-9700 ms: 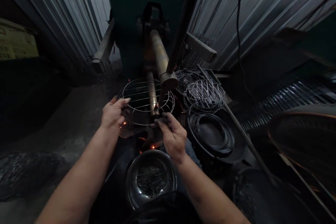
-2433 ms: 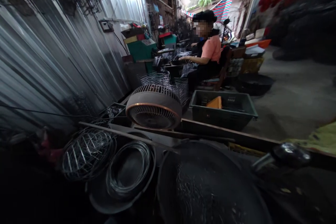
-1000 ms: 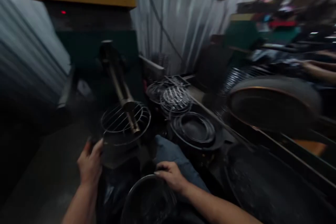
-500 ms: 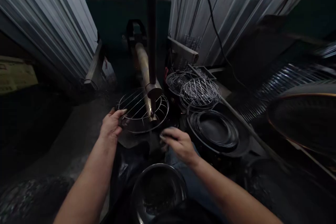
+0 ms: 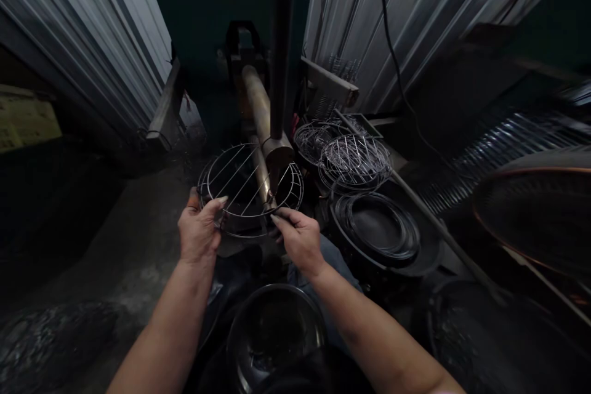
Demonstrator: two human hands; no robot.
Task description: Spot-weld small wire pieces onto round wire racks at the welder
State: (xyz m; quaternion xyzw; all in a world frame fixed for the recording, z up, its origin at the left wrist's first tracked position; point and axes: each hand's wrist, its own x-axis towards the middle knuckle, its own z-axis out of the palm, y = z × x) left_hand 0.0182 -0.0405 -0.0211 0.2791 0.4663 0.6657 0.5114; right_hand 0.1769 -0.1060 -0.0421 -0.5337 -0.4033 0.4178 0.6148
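Note:
My left hand (image 5: 201, 225) grips the near left side of a round wire rack (image 5: 233, 215), its thumb on top. The rack has two rings joined by short wires, with straight bars across part of it. My right hand (image 5: 300, 237) pinches at the rack's near right rim, beside the machine's tip; whether it holds the rim or a small wire piece there is hard to make out. The rack sits around the lower brass-coloured arm (image 5: 262, 175) of a machine, under its thicker upper arm (image 5: 259, 98). A dark vertical bar (image 5: 281, 43) stands in front of that arm.
A metal bowl (image 5: 236, 360) is close to my body. To the right lie a pile of wire racks (image 5: 355, 160) and a dark pan with coiled wire rings (image 5: 344, 221). A long rod (image 5: 427, 215) slants beside them. A yellow crate (image 5: 28, 117) stands left.
My right hand has moved up and left from near the lap to the rack's rim. The rack has shifted slightly, with my left hand still on it.

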